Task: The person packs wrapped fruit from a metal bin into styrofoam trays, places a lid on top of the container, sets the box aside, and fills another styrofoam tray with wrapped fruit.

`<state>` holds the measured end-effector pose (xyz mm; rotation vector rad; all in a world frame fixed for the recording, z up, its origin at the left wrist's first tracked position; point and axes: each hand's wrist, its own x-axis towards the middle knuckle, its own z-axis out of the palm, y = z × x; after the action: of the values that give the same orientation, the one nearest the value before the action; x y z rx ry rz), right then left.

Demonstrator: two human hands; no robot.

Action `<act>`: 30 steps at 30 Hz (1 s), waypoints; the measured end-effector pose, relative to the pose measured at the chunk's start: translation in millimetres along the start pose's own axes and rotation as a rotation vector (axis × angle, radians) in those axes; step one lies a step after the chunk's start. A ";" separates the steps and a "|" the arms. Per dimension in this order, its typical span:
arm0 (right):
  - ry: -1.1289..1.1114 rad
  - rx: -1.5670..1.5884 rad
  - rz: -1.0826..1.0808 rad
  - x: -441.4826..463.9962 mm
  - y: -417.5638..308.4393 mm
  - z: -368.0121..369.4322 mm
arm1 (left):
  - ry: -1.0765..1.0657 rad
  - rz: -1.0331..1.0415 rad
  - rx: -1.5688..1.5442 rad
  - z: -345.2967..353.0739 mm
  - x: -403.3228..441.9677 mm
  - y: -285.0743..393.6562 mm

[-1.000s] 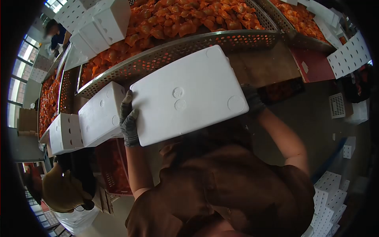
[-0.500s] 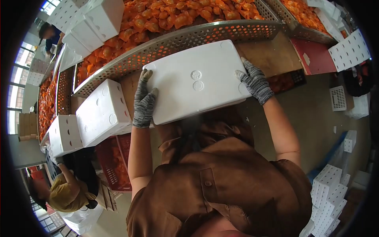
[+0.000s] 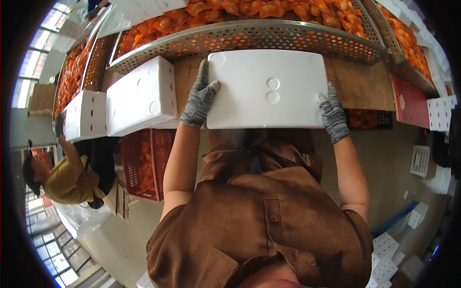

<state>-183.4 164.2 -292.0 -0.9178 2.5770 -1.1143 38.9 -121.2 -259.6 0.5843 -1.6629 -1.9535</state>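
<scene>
A white foam box [image 3: 266, 91] lies level at the front of the wooden ledge [image 3: 362, 89], with two small round marks on its upper face. My left hand [image 3: 199, 98], in a grey knit glove, grips its left end, thumb on top. At the right end my right hand [image 3: 333, 113], gloved alike, holds the box with its thumb on the upper face. To the left stands another white foam box [image 3: 141, 96]. Behind the ledge, a perforated metal tray [image 3: 249, 41] holds many orange-wrapped round items [image 3: 230, 6].
A co-worker in a mustard shirt [image 3: 72, 185] is at the left, one hand near a smaller white box [image 3: 86, 115]. Below the ledge are a red crate [image 3: 156, 163] and a dark crate [image 3: 384, 120]. White boxes [image 3: 384, 249] stand at lower right.
The box in my hands has turned level and now lies squarely in front of me. My view has shifted, and the co-worker's arm reaches up to the smaller box.
</scene>
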 end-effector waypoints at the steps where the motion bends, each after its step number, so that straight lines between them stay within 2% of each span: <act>1: -0.022 0.062 0.034 0.2 1.2 0.6 | 0.001 0.029 0.077 -2.7 2.7 -3.0; 4: -0.086 0.151 0.099 4.4 5.7 -0.9 | 0.007 0.000 0.305 -5.6 7.7 -2.3; 5: -0.093 0.166 0.099 5.6 9.3 0.2 | 0.024 -0.073 0.295 0.2 5.5 6.0; 11: -0.059 0.216 0.103 4.8 2.3 1.4 | 0.002 -0.025 0.452 -7.7 21.2 -3.9; 14: -0.055 0.242 0.135 -1.8 -6.1 2.4 | 0.064 -0.055 0.298 -3.6 17.6 -4.2; 17: -0.071 0.234 0.116 1.0 -5.5 0.5 | 0.127 -0.284 0.232 6.9 5.3 8.5; 21: -0.085 0.376 0.148 4.6 5.3 5.5 | 0.005 -0.345 0.196 -2.5 4.0 2.6; 24: -0.110 0.154 0.121 16.9 51.5 13.3 | -0.009 -0.440 0.236 0.5 4.1 10.4; 27: -0.389 0.773 0.473 13.1 20.2 -6.9 | 0.021 -0.390 0.242 1.3 3.4 10.6; 28: -0.427 1.003 0.479 18.7 35.3 4.0 | -0.001 -0.399 0.189 2.1 1.4 14.5; 29: -0.492 0.954 0.497 24.7 54.7 5.7 | -0.038 -0.376 0.190 -1.2 1.2 13.9; 30: -0.518 0.882 0.419 28.0 63.4 6.8 | -0.036 -0.322 0.186 -5.7 1.6 4.2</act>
<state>-232.4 176.5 -339.9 -0.3480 1.5024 -1.4253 41.6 -127.1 -256.4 0.9431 -1.8821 -2.0478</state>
